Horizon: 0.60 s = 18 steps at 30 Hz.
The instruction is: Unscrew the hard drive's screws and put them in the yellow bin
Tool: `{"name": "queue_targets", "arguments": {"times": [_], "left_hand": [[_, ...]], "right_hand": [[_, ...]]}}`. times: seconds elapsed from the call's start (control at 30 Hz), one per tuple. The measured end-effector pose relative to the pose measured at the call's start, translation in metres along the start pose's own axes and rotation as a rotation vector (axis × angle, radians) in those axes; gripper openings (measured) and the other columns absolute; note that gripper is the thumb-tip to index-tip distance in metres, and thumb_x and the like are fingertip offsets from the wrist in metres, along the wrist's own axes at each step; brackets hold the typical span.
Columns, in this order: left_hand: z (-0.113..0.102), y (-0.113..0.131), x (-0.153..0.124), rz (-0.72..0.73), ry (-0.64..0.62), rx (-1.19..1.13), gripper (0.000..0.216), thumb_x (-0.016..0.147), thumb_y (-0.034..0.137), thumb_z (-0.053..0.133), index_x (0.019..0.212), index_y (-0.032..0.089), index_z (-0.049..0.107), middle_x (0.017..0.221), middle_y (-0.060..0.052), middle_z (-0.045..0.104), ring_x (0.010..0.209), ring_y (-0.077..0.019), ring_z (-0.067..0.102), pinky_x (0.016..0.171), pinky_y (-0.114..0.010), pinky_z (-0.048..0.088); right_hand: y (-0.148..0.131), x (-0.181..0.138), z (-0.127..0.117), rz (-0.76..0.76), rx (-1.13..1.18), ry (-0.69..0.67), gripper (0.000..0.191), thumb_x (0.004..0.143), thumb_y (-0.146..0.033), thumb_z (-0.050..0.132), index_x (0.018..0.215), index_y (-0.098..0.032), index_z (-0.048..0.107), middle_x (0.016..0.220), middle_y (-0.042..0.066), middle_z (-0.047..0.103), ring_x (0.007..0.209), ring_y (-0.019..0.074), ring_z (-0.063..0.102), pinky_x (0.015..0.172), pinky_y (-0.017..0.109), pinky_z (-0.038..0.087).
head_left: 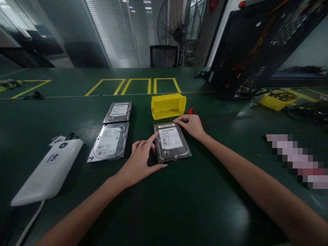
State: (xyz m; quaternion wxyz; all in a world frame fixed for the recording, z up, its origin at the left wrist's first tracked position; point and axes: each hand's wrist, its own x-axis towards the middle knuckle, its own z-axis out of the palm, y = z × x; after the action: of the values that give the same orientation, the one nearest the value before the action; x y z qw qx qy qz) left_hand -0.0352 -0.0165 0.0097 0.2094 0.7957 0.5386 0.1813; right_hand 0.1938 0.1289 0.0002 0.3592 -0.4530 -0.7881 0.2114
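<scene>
A silver hard drive [172, 141] with a white label lies flat on the dark green table [179, 205] in front of me. My left hand [142, 160] rests at its left edge, index finger stretched onto the top left corner and thumb along the near side. My right hand [191, 125] touches the drive's far right corner with its fingertips, fingers held together. Two more hard drives lie to the left, one nearer [110, 141] and one farther [118, 112]. Neither hand has lifted anything.
A yellow plastic bin [167, 106] lies just behind the drive, with a small red object [191, 111] beside it. A white device marked 18 [50, 171] with a cable sits at the left. An open black computer case [256, 48] stands at the back right, a fan [179, 30] behind.
</scene>
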Motion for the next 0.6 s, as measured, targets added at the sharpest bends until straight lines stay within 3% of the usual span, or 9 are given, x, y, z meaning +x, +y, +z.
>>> {"name": "queue_targets", "arguments": {"times": [0.27,0.6], "left_hand": [[-0.0023,0.0061,0.0005,0.034,0.027,0.019,0.093,0.08,0.051,0.063,0.148,0.027,0.004,0.107,-0.005,0.053,0.112,-0.029,0.045,0.103,-0.051,0.026],[-0.0021,0.0051,0.0003,0.01,0.012,0.015,0.092,0.079,0.053,0.063,0.147,0.027,0.008,0.111,-0.006,0.052,0.115,-0.0293,0.043,0.103,-0.049,0.026]], "right_hand": [[-0.0017,0.0012,0.0052,0.044,-0.065,0.028,0.018,0.082,-0.036,0.06,0.079,-0.021,0.068,0.086,-0.001,0.074,0.083,0.0186,0.069,0.074,0.033,0.053],[-0.0053,-0.0022,0.0056,-0.014,-0.136,0.008,0.019,0.089,-0.036,0.05,0.096,-0.023,0.062,0.094,-0.001,0.074,0.09,0.0199,0.069,0.081,0.036,0.053]]}}
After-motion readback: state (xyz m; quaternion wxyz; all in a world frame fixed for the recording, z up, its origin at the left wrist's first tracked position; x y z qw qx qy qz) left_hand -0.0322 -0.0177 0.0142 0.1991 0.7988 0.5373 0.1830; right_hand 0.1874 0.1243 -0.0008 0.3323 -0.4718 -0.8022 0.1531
